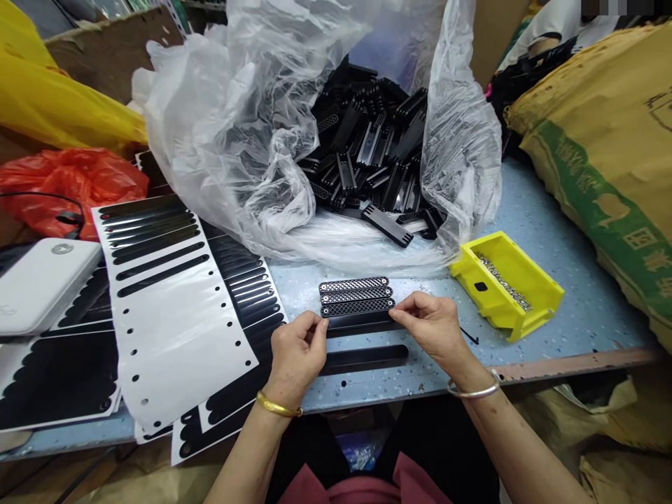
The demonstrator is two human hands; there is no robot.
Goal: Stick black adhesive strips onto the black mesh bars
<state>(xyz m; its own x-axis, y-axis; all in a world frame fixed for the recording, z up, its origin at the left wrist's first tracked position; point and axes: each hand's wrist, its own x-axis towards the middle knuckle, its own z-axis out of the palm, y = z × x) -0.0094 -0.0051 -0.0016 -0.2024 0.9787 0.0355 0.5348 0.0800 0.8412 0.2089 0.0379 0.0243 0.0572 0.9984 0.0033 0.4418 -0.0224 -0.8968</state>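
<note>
Black lattice-faced bars [357, 296], three in a row, lie side by side on the speckled blue table [570, 280], mid-bench, just far of the hands. We record the left hand [297, 357] with its fingers [315, 329] curled, pinching the left end of a smooth black strip [362, 323]. The right hand [433, 329] grasps the strip's right end between its fingertips [407, 304]. A second black strip [362, 359] lies just nearer to us. On the left, white backing sheets [157, 336] carry rows of black strips. Farther off, a clear plastic bag [220, 140] surrounds a heap of black parts [367, 147]. On the right sits a yellow tray [475, 269] holding small silver pieces [504, 283]. We note a woven sack [603, 175] at far right, printed with a green band, characters and an animal figure; we cannot read the characters. A white device [45, 287] on the left shows a round badge, also illegible.
</note>
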